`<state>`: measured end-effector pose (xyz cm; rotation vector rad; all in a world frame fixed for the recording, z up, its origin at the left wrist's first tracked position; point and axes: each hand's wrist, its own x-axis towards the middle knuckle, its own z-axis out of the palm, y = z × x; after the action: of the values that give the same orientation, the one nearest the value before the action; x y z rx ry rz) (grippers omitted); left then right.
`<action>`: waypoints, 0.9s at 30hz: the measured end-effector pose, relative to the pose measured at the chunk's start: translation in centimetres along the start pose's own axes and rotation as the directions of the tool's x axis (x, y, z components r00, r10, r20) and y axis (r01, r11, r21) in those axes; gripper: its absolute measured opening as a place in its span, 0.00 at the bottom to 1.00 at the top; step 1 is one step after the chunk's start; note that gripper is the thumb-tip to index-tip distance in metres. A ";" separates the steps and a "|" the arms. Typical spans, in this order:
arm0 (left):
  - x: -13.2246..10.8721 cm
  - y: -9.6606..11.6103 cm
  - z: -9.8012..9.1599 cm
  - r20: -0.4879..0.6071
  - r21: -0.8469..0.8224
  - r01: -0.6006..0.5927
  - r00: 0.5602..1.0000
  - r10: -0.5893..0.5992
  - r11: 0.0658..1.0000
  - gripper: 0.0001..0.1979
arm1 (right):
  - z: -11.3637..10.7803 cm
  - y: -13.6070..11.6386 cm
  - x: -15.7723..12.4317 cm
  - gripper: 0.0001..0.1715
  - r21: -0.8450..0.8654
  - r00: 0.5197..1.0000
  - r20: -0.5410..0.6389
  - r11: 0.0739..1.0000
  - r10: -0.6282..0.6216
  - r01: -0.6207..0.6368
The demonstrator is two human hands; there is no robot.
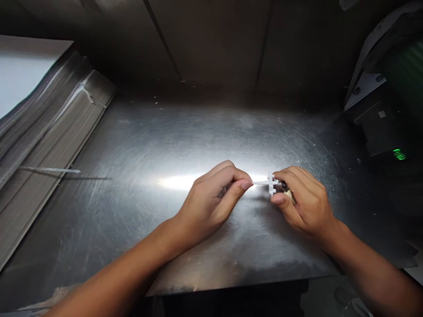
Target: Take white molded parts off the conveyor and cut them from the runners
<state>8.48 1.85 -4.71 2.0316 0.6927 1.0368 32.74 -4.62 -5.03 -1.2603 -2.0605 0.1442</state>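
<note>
Between my two hands, above the metal tabletop, is a small white plastic piece (271,184) with a flat cross plate and a thin stem pointing left. My left hand (221,189) pinches the tip of that stem between thumb and forefinger. My right hand (304,200) is closed around the other end, where a dark metal part (281,185) and a cream-coloured bit (291,196) show between the fingers. What that end belongs to is mostly hidden by my palm.
Scratched metal worktable (198,136) lies under my hands. At the left stands a stack of flat sheets (66,119), with a clear strip (53,169) sticking out over the table. A dark machine with a lit green display (399,154) stands at the right.
</note>
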 end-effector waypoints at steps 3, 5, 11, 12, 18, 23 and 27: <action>0.0 0.0 0.0 -0.011 0.014 -0.008 1.000 0.009 1.000 0.08 | 0.0 0.0 0.0 0.36 0.000 1.000 -0.002 1.000 0.002 -0.002; 0.0 0.0 0.0 -0.015 0.017 -0.017 1.000 0.017 1.000 0.08 | 0.0 0.0 0.0 0.36 0.003 1.000 0.002 1.000 0.002 -0.002; -0.1 0.0 0.2 -0.049 0.029 -0.037 0.998 0.038 0.999 0.08 | -0.1 0.0 0.0 0.36 0.025 1.000 -0.007 1.000 -0.016 0.016; -0.1 0.1 0.2 -0.053 0.031 -0.041 0.998 0.043 0.999 0.09 | -0.1 0.0 0.0 0.35 0.026 1.000 -0.013 0.999 -0.020 0.020; -0.1 0.2 0.4 -0.063 0.039 -0.042 0.997 0.044 0.998 0.09 | 0.2 -0.2 -0.3 0.34 -0.034 0.999 -0.029 0.999 -0.036 0.035; -0.2 0.0 0.5 -0.051 0.016 0.010 0.999 -0.009 1.000 0.09 | 0.3 -0.3 -0.4 0.31 -0.066 0.998 -0.020 0.996 -0.055 0.054; -0.2 -0.2 0.5 -0.038 -0.002 0.085 0.996 -0.085 0.996 0.11 | 0.2 -0.2 -0.3 0.31 -0.003 1.000 -0.002 1.000 -0.014 0.014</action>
<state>8.82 1.64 -5.16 1.9692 0.7925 1.0285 32.54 -4.90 -5.23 -1.2469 -2.0682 0.1330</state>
